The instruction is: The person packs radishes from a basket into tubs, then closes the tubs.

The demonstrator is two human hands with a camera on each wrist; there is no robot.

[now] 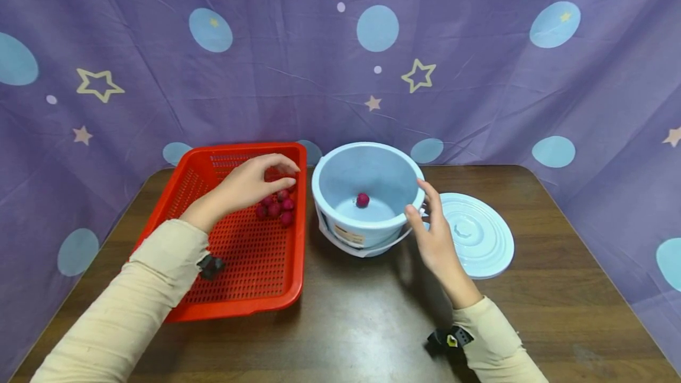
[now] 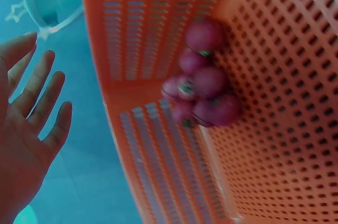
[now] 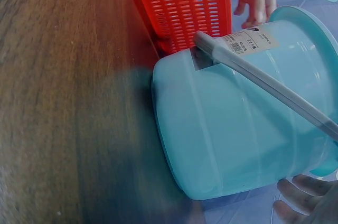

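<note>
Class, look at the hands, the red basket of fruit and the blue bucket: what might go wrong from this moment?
1. The left hand hovers open above the red fruits; a loose pick could drop one onto the table.
2. The right hand only touches the rim of the blue bucket; a nudge could tip it and spill the single fruit inside.
3. The lid lies by the right wrist and might be knocked.

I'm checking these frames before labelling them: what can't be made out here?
- Head view: whether the left hand holds a fruit; its fingers hide the tips.
- Left wrist view: fruits blurred, count unclear.
- Right wrist view: right hand cut off by the edge; bucket hides its grip.
</note>
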